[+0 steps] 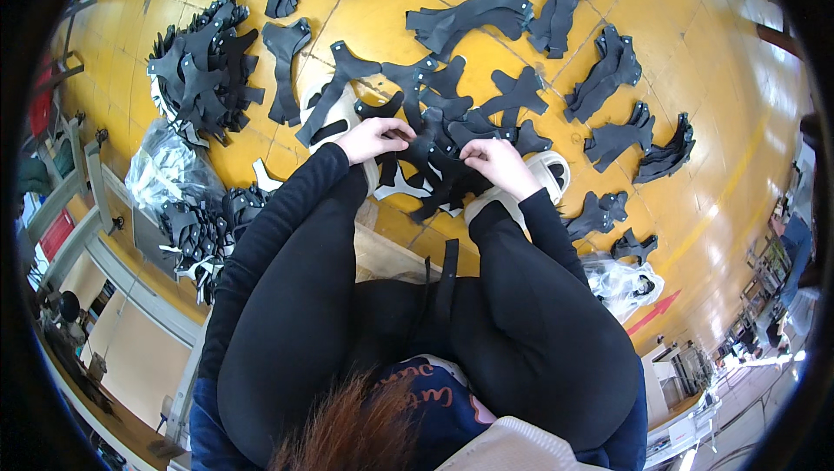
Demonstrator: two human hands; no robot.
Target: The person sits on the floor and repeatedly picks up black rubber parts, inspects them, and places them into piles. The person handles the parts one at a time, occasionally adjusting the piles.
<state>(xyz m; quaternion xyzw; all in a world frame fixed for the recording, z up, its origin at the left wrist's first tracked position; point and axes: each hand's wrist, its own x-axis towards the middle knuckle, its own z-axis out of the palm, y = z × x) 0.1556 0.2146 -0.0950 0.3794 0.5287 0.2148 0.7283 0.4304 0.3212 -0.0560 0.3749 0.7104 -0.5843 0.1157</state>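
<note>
I see both hands working low over a yellow floor (695, 63), between my knees. My left hand (372, 138) has its fingers pinched together on a black cut piece (408, 128) at the near edge of a loose central pile of black pieces (469, 115). My right hand (497, 162) is curled shut on the edge of another black piece (452, 177) in the same pile, just beside the left. Two white shoes (552, 171) sit under and beside the pile, touching it. Open floor is limited: a tall stack of black pieces (201, 67) stands to the left, well apart from the hands; smaller separate stacks (608, 71) ring the far and right sides with yellow gaps between them. A clear plastic bag (169, 171) lies left of my left knee, and another bag (621, 280) right of my right knee. The widest bare floor lies at the far right.
</note>
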